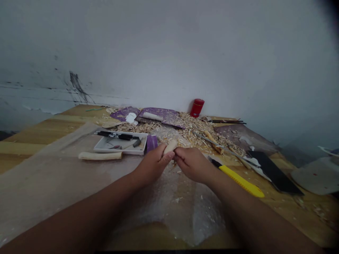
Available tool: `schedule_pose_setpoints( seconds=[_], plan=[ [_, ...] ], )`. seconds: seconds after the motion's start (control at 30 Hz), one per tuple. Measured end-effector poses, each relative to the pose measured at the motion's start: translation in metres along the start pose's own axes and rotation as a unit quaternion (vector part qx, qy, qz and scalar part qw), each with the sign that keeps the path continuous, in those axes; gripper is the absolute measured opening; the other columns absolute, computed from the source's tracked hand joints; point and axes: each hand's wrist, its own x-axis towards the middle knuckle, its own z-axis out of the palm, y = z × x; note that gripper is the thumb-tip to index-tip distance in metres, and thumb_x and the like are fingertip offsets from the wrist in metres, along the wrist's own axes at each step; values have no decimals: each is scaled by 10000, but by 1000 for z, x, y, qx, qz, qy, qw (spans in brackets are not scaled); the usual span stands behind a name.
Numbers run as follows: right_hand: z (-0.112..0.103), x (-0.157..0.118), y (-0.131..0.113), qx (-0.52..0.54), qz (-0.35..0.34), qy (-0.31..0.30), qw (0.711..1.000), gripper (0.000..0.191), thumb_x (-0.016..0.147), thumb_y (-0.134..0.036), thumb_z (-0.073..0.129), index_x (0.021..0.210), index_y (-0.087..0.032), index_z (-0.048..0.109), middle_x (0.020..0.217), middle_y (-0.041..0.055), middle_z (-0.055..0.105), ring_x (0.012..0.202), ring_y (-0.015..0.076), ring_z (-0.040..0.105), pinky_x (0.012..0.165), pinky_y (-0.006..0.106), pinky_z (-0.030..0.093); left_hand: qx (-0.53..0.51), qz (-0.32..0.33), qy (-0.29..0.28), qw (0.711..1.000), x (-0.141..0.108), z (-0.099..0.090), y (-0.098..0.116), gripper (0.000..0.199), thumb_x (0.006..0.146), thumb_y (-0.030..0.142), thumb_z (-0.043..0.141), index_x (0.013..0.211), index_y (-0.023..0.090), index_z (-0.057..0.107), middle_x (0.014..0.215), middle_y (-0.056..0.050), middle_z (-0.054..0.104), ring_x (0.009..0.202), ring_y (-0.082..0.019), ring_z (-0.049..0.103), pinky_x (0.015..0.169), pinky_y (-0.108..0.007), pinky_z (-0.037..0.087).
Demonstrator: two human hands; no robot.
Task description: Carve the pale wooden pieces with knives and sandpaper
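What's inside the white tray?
The white tray holds black-handled tools, a dark block and a small tool. Its pale floor shows between them; anything beneath the black-handled tools is hidden.

We counted one left hand (153,165), one right hand (193,164), two pale wooden carvings (100,155), one white tray (119,151), one red canister (197,107), and one yellow utility knife (241,180).
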Motion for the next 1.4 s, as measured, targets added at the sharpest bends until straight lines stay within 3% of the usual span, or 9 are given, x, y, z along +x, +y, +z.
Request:
schedule_pose_setpoints(
  seconds=[0.1, 0.23, 0.3, 0.5, 0.67, 0.9, 1.03, 1.2, 1.4],
  plan=[
    [0, 0, 1, 190, 26, -21, 981, 203, 823, -236, 397, 644, -169, 465, 561, -33, 463, 525, 79, 432, 517, 208, 334, -11, 8, 2, 1000, -2, -2, 4, 317, 833, 448, 296, 823, 167, 443, 705, 5, 491, 640, -135, 453, 575, -247, 322],
    [7, -1, 2, 480, 87, -74, 870, 212, 845, -299, 365, 702, -180, 467, 410, -105, 344, 359, 46, 313, 540, 238, 418, -58, 24, 0, 998, -4, -6, 9, 295, 841, 421, 296, 789, 167, 437, 702, 10, 505, 619, -120, 449, 574, -237, 329],
    [11, -2, 3, 513, 109, -74, 848, 201, 840, -306, 378, 714, -181, 472, 382, -114, 349, 328, 39, 294, 516, 231, 411, -62, 10, 0, 998, -3, -6, 9, 306, 836, 430, 298, 797, 165, 447, 693, 9, 504, 613, -120, 446, 560, -233, 327],
    [8, 4, 7, 358, 169, -22, 918, 185, 795, -276, 429, 662, -172, 504, 443, -71, 431, 363, 51, 352, 387, 181, 283, -36, -17, -3, 999, -1, -3, 7, 351, 821, 460, 313, 876, 156, 479, 684, 2, 492, 609, -127, 434, 538, -235, 310],
    [4, 4, 5, 94, 60, 102, 989, 151, 804, -210, 425, 764, -187, 568, 654, -12, 572, 604, 101, 508, 566, 216, 348, -49, -12, -7, 999, -2, -3, 9, 325, 827, 444, 314, 887, 162, 463, 662, 16, 456, 593, -115, 410, 540, -232, 310],
    [7, -1, 7, -94, 41, 141, 985, 271, 870, -291, 315, 904, -181, 560, 773, 52, 634, 675, 148, 567, 595, 241, 337, -70, -8, 7, 997, -4, -5, 12, 290, 830, 431, 318, 809, 168, 437, 613, 26, 435, 584, -114, 408, 527, -233, 307],
    [6, 0, 6, -153, 60, 87, 982, 286, 869, -295, 299, 869, -177, 559, 691, 50, 630, 579, 152, 554, 529, 246, 295, -76, -11, 9, 997, -4, -4, 11, 285, 832, 430, 311, 810, 173, 433, 595, 34, 419, 571, -113, 399, 526, -233, 305],
    [4, 1, 2, -110, 20, 16, 994, 236, 857, -274, 338, 799, -175, 544, 620, 22, 593, 535, 123, 512, 506, 227, 272, -60, -12, 8, 998, -3, -3, 7, 282, 833, 426, 313, 783, 171, 424, 601, 31, 420, 569, -114, 393, 530, -236, 298],
    [-1, 0, 0, 147, 29, -7, 989, 241, 836, -275, 392, 633, -181, 481, 537, -41, 484, 500, 70, 435, 495, 193, 305, -56, 6, 9, 998, -4, -3, 8, 284, 837, 422, 306, 771, 167, 414, 637, 19, 444, 589, -116, 407, 534, -235, 301]
  ],
)
